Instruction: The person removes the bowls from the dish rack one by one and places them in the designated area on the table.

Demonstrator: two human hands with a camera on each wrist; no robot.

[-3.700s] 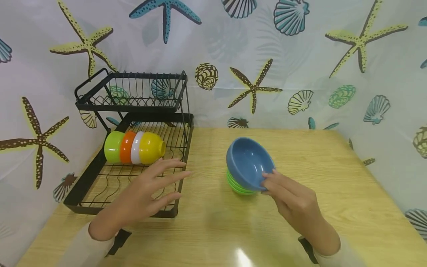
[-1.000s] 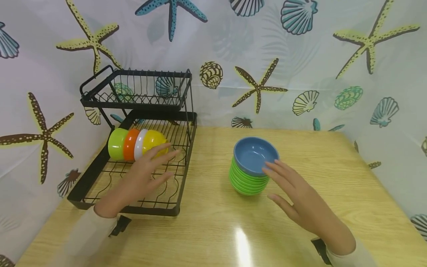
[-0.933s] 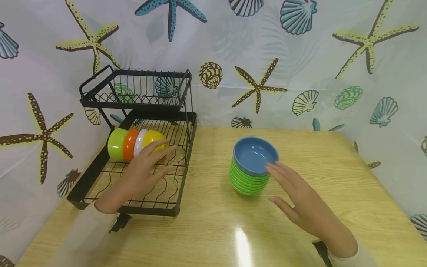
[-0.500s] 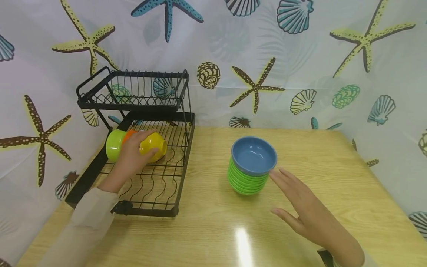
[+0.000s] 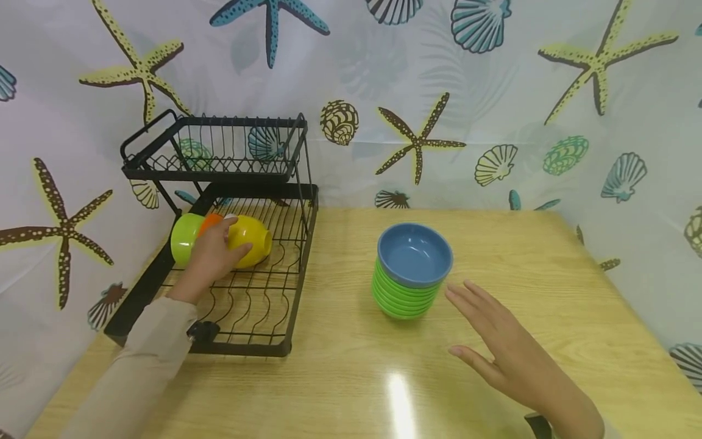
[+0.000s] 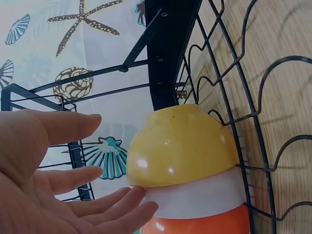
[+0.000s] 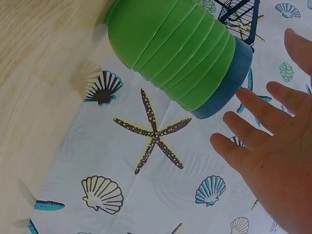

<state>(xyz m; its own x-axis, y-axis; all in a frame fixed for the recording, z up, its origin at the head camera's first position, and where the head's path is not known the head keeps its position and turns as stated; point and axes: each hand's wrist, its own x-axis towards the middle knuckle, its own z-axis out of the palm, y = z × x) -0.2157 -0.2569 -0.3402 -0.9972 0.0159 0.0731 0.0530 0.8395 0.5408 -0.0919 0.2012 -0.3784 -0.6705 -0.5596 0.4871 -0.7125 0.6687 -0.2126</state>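
Note:
A row of nested bowls lies on its side in the black dish rack (image 5: pixel 252 349): light green (image 5: pixel 185 236), orange (image 5: pixel 210 221), white (image 6: pixel 200 199) and yellow (image 5: pixel 256 241). My left hand (image 5: pixel 209 259) reaches over the row. In the left wrist view its fingertips are right at the yellow bowl's rim beside the white one, with the thumb held apart from the bowl. On the table, a blue bowl (image 5: pixel 415 253) tops a stack of green bowls (image 5: pixel 403 299). My right hand (image 5: pixel 515 356), fingers loosely extended, hovers to the right of that stack and holds nothing.
The rack's upper tier (image 5: pixel 214 177) overhangs the back of its lower tray. Behind the wooden table (image 5: pixel 340 378) hangs a white curtain (image 5: pixel 373 164) printed with starfish and shells, also along both sides.
My right hand has set the blue bowl level on the green stack, let go and drawn back to the right. My left hand has moved left onto the row of bowls in the rack.

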